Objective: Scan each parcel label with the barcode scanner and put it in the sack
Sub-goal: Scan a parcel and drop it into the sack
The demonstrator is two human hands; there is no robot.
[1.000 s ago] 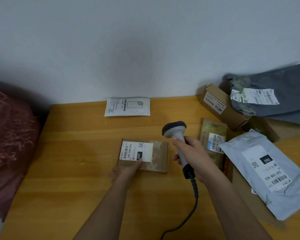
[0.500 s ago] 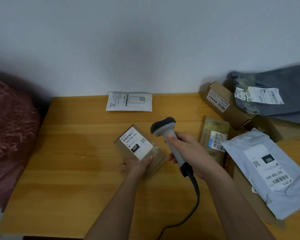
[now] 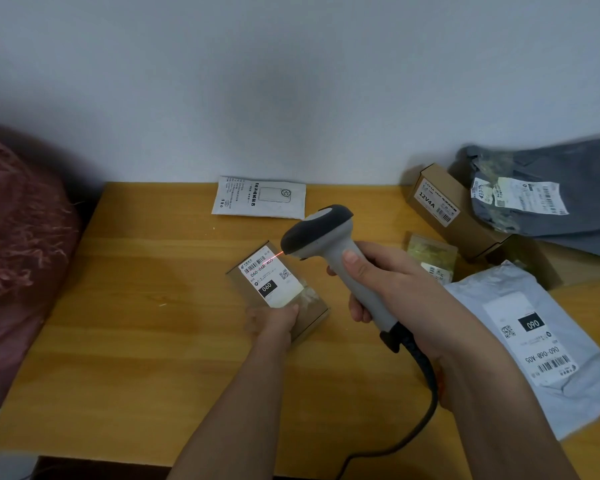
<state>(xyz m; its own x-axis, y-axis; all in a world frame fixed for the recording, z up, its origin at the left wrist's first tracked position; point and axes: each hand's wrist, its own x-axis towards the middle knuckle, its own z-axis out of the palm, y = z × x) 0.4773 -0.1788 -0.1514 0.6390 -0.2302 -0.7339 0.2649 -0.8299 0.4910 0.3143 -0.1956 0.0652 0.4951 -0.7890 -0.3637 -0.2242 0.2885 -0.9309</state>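
Fingers of the right hand (image 3: 395, 289) curl round the handle of the barcode scanner (image 3: 329, 251), its head just above the cardboard parcel (image 3: 278, 292) on the wooden table (image 3: 146, 341). A red line falls across the parcel's white label (image 3: 269, 280). The left hand (image 3: 274, 322) grips the parcel's near end, thumb on top. Right of the parcel lies a grey mailer bag (image 3: 541, 348); a white packet (image 3: 260, 197) lies beyond it by the wall

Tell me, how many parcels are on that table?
7 visible: small box held by the left hand, white pouch by the wall, 12V4A box, grey bag, clear packet, white mailer, box beneath the pile. More may be hidden.
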